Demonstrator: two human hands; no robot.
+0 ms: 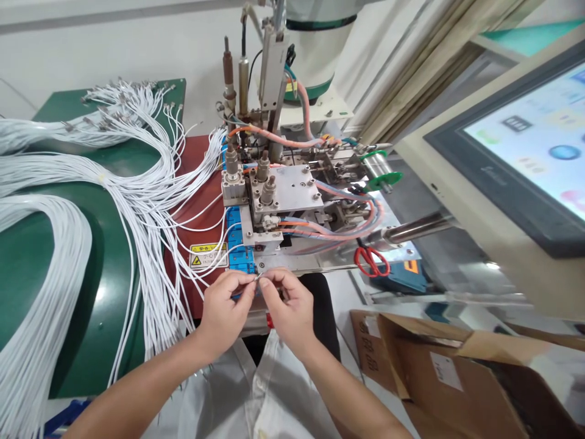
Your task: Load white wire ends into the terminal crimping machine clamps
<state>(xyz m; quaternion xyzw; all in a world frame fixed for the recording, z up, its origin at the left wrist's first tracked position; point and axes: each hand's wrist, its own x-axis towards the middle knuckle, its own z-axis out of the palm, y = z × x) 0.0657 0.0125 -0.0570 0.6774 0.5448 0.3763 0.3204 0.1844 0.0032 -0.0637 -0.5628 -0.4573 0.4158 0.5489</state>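
My left hand (225, 311) and my right hand (289, 308) meet at the front end of the blue fixture strip (236, 235). Thumb and forefinger of each are pinched together around the tip of a thin white cable, mostly covered by the fingers. Several white cables (141, 213) run from the left toward the blue strip, some ending in its slots. Right behind my hands stands the metal machine (292, 189), with orange and clear tubes. A yellow warning label (208, 256) lies left of the strip on the red plate (198, 210).
A green table (105, 305) with cable bundles is at the left. Scissors with red handles (372, 261) hang at the machine's front right edge, near a solder wire spool (378, 169). A touch screen (525, 134) juts in at the right, above open cardboard boxes (448, 378).
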